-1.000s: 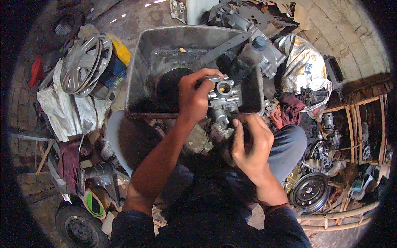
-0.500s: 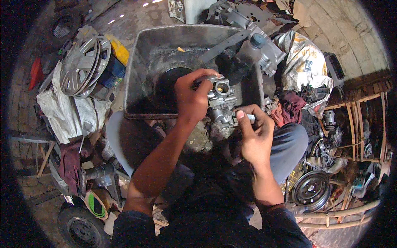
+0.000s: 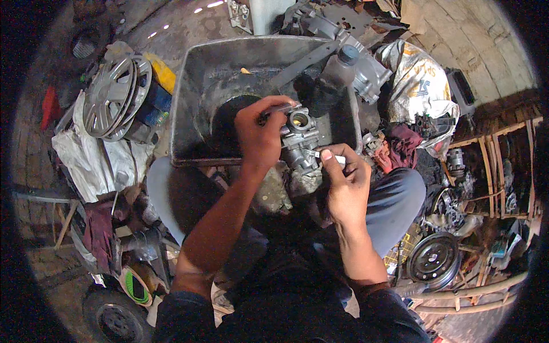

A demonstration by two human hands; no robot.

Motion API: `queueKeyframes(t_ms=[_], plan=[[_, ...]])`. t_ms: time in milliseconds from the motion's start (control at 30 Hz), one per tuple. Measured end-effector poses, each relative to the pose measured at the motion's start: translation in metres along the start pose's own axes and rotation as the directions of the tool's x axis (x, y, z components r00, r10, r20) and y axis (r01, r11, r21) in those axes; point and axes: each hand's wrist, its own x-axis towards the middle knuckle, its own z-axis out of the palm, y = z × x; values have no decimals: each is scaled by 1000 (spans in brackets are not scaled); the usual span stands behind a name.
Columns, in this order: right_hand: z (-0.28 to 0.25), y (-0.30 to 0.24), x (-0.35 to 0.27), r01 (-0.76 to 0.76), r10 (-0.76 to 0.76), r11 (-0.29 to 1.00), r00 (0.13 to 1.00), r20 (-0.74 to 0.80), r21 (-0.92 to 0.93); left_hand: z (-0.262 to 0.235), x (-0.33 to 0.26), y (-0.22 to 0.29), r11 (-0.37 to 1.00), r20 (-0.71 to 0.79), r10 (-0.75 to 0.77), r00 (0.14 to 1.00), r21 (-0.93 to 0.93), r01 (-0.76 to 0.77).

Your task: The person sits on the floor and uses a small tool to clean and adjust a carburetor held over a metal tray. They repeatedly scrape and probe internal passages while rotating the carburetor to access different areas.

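Shifted slightly toward nine o'clock since earlier: silver metal part (image 3: 302,140), at five o'clock of dark tray (image 3: 229,54). Left hand (image 3: 260,134): fingers clamped on part. Right hand (image 3: 349,178): fingers pinched on small white-handled tool (image 3: 341,160), part's four o'clock.

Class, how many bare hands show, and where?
2: the left hand grips the metal part at the near rim of the tub; the right hand, further right, pinches a small white object.

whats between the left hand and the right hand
In the head view, a metal part lies there; the left hand grips it, the right hand holds a pale tool near its lower end.
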Motion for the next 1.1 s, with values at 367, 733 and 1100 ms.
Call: queueKeyframes(t_ms=[367, 733, 1100], plan=[[8, 10, -2, 5, -6, 1000, 998, -62, -3, 0, 1, -6, 1000, -43, -21, 999, 17, 21], [11, 16, -8, 293, -319, 944, 927, -199, -150, 1, 0, -1, 1000, -38, -15, 999, 0, 15], [31, 28, -8, 344, -379, 921, 899, -220, -183, 3, -1, -4, 999, -84, -26, 996, 36, 29]])
